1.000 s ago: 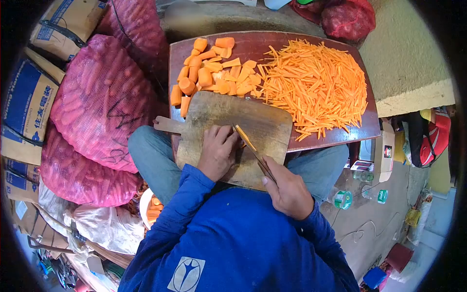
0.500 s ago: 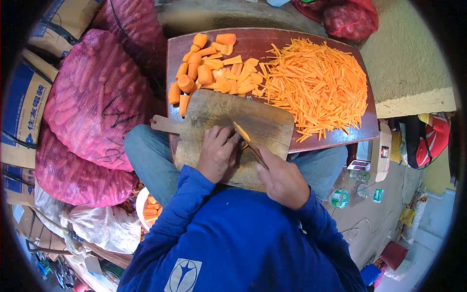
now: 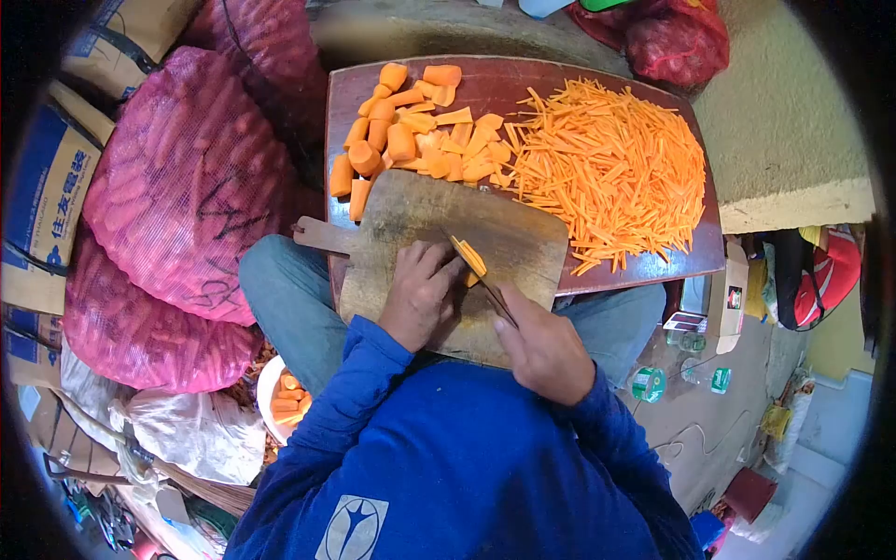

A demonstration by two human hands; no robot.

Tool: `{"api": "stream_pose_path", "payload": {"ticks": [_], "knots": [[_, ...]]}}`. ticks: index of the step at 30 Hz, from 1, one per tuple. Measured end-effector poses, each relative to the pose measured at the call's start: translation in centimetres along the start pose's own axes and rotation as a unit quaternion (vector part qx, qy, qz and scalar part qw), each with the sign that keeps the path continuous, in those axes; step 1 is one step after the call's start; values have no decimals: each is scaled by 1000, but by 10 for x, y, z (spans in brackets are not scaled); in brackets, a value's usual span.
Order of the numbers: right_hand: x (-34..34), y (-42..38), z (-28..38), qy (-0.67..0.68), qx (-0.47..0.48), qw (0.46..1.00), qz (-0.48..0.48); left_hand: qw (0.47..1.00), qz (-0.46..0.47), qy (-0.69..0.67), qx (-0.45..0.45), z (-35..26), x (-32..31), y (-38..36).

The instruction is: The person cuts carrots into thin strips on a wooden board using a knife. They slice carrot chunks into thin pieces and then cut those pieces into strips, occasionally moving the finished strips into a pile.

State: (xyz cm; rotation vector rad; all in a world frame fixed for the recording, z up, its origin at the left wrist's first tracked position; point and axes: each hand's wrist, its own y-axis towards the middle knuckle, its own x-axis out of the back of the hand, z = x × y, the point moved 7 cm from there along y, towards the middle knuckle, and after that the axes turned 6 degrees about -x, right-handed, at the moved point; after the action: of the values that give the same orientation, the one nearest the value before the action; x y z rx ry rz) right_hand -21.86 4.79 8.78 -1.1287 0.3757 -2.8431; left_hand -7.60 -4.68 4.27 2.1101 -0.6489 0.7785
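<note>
Here, left hand (image 3: 417, 297) fingers pin a carrot piece (image 3: 471, 259) on the cutting board (image 3: 411, 219); right hand (image 3: 544, 352) grips the knife (image 3: 485, 280). Far-left cardboard box (image 3: 42, 201) reads "住友電裝".

Bright even daylight, sharp centre, dark fisheye-warped edges.

Blue long-sleeved shirt with a white back emblem, blue jeans.

The head-worn camera looks steeply down, close over the cutting board (image 3: 439, 224) on the person's lap.
</note>
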Motion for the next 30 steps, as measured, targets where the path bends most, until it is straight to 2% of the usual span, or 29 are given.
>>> {"api": "stream_pose_path", "payload": {"ticks": [3,7,11,13,15,21,27,30], "knots": [[4,-21,3,-10,-17,1000,12,1000,-9,-14,10,1,1,-4],[-8,-11,1,-13,-19,1000,3,1000,7,3,29,7,0,-4],[-10,7,0,-24,-4,1000,14,1000,-1,20,3,6,0,-5],[-7,6,4,-18,4,1000,17,1000,-8,-7,24,5,1,-6],[-5,1,7,-14,-46,998,28,1000,-7,-3,25,8,-2,-8],[-11,5,-5,-8,-17,1000,25,1000,16,4,1,-1,0,-10],[-7,1,-2,18,27,999,-28,1000,-14,-3,-11,2,-1,-10],[-2,-7,4,26,4,1000,11,999,-29,-13,1,1,0,-12]]}}
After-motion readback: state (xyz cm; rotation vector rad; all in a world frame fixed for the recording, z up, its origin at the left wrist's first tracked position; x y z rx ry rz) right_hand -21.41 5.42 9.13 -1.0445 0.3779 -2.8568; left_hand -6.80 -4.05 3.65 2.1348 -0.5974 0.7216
